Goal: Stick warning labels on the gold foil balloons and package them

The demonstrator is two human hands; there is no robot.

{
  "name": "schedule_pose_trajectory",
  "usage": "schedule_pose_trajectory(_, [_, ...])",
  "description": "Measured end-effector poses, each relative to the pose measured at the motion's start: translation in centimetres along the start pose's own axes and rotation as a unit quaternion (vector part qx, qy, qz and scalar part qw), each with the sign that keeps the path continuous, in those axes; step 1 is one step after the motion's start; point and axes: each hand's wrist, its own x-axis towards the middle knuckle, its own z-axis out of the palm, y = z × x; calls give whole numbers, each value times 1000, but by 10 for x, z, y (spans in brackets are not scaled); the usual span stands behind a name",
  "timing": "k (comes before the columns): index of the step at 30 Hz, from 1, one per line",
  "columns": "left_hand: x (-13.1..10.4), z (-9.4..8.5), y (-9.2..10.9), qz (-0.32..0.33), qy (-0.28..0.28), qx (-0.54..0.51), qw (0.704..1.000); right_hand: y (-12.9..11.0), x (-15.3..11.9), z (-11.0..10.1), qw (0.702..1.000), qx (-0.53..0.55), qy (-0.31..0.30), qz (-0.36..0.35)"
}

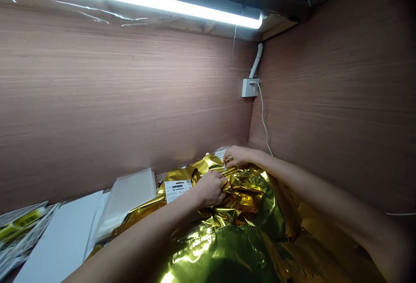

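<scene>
Shiny gold foil balloons (224, 248) fill the front and middle of the surface, rounded and smooth near me and crumpled further back. My left hand (212, 189) is closed in a fist on the wrinkled foil at the middle of the heap. Just beyond it, to the right, my right hand (236, 156) is bent down with its fingers pinched together. A small pale bit shows at those fingertips, too small to name. Behind the right fingers lies a clear packet with white in it (220, 152). A printed white card (178, 189) rests on the foil left of my left hand.
A stack of clear plastic sleeves (131, 192) and white sheets (61, 239) lie to the left, with printed packets (24, 224) beyond. Wood-grain walls (130, 92) close in the back and right. A white cord (264, 118) hangs from a wall socket (250, 88) in the corner.
</scene>
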Motion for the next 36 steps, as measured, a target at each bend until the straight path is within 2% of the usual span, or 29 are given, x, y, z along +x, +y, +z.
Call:
schedule_pose_trajectory(3, [-1,-2,-9,-2,8,-30,1000,-6,-3,-3,998,11,-38,-45])
schedule_pose_trajectory(5, [1,-1,-15,-6,9,-45,999,-6,-3,-6,997,14,-56,-52])
schedule_pose_trajectory(9, [5,1,-20,-1,-6,-59,998,6,0,-14,997,21,-75,1])
schedule_pose_trajectory(14, [5,-2,-17,11,-21,-41,999,25,8,-19,993,32,-87,75])
schedule_pose_trajectory(20, [-2,-7,-12,6,-35,-7,999,25,10,-23,990,21,-125,66])
schedule_pose_trajectory(24, [-8,-9,-10,-24,-24,5,999,23,5,-26,988,14,-145,42])
schedule_pose_trajectory(29, [-18,-10,-13,-40,-17,17,999,29,-1,-24,992,4,-119,30])
schedule_pose_trajectory(36, [-24,-15,-11,-42,-5,29,999,50,-7,-37,999,-9,-12,36])
